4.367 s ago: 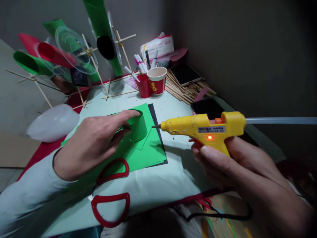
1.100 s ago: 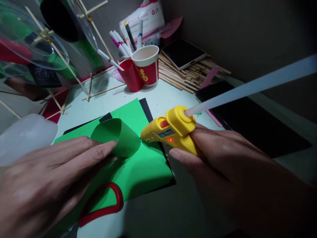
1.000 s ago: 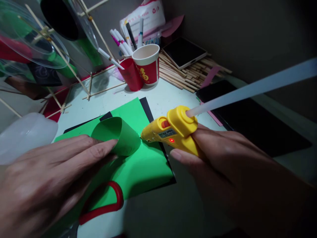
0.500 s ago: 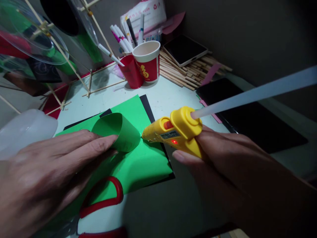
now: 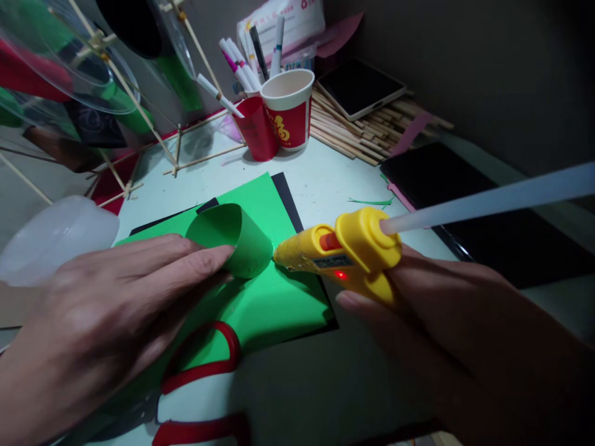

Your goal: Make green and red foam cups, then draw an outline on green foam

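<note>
My left hand (image 5: 125,303) pinches the near side of a rolled green paper tube (image 5: 253,244), which stands on a flat green sheet (image 5: 274,310). In my right hand (image 5: 446,310) is a yellow hot glue gun (image 5: 344,254), its red light lit and a long translucent glue stick (image 5: 493,198) coming out of its back. The gun's nozzle touches or nearly touches the foot of the tube, on its right side. Black paper (image 5: 290,204) shows from under the green sheet. Red-handled scissors (image 5: 227,359) lie in front of it, partly under my left hand.
A stick frame (image 5: 174,155) with clear discs stands at the back left, beside a translucent white bowl-like piece (image 5: 60,235). Behind are a red cup (image 5: 260,133), a paper cup (image 5: 290,111) and markers. Wooden sticks (image 5: 344,133) lie under a phone (image 5: 360,90); a black tablet-like slab (image 5: 502,229) lies right.
The whole view has shifted slightly, so things sit a little further right. The glue gun's nozzle stays at the tube's foot, and both hands keep their hold.
</note>
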The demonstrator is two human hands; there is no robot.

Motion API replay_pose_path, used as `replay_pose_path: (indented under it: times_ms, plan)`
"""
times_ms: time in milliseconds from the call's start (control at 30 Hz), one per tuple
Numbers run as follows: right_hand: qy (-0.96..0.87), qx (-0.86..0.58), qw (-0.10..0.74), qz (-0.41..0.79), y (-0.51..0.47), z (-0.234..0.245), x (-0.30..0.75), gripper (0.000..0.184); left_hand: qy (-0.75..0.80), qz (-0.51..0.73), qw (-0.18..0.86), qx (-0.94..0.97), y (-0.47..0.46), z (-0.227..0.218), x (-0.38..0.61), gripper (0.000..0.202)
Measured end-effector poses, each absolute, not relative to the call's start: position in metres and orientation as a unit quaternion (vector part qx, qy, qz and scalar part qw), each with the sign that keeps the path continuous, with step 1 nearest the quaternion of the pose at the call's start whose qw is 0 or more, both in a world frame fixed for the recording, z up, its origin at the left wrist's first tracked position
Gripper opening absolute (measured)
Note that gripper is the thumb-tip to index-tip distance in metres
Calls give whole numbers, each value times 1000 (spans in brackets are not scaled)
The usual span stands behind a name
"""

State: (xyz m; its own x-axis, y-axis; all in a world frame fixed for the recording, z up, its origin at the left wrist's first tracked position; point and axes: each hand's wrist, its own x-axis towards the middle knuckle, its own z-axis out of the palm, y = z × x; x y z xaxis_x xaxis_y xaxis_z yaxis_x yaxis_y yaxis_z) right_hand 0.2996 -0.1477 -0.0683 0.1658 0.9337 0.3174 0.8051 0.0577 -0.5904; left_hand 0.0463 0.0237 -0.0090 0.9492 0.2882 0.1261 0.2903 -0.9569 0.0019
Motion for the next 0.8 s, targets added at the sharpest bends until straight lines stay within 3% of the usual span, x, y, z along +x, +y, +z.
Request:
replay_pose_path:
  times_ms: [133, 367, 600, 800]
  plan:
    - [-634, -690, 346, 54, -147, -70, 294, 40, -155, -55, 9, -986, 22, -10, 50, 39]
    - [-579, -694, 413, 114, -142, -63, 280, 16, -142, -68, -5, -988, 20, -8, 57, 40]
    - [-631, -655, 399, 114, -141, -65, 287, 12, -126, -76, 18, -989, 20, -7, 59, 34]
    - [-619, -696, 331, 152, -136, -44, 290, 27, -117, -77, 23, -990, 20, -7, 61, 33]
